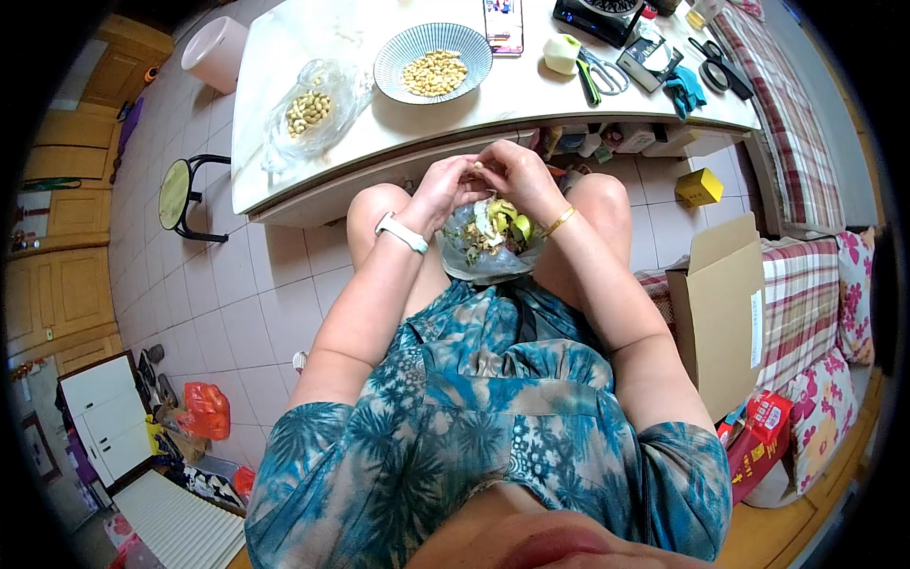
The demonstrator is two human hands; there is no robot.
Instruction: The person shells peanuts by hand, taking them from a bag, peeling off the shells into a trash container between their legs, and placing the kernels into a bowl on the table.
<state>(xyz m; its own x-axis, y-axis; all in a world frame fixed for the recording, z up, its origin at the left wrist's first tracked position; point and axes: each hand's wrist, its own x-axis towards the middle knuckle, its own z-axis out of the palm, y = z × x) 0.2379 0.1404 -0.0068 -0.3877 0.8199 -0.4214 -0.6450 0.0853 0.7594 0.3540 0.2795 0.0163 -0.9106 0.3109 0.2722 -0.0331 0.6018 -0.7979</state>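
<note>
My left hand (449, 190) and my right hand (519, 174) meet above my lap, fingertips pinched together around a small pale nut (479, 166). Its exact kind is too small to tell. Below them, between my knees, a clear plastic bag (466, 266) is filled with peelings and scraps, green peel among them. On the table ahead, a striped bowl (389, 59) contains yellowish kernels (435, 73). Left of it lies an open plastic bag (341, 90) with beige nuts (308, 112) inside.
Along the white table (398, 133) lie a phone (504, 27), a partly peeled fruit (561, 54), a green-handled peeler (588, 83), scissors (607, 74) and a teal cloth (684, 92). A stool (177, 194) stands left; a cardboard box (718, 318) is on the sofa to my right.
</note>
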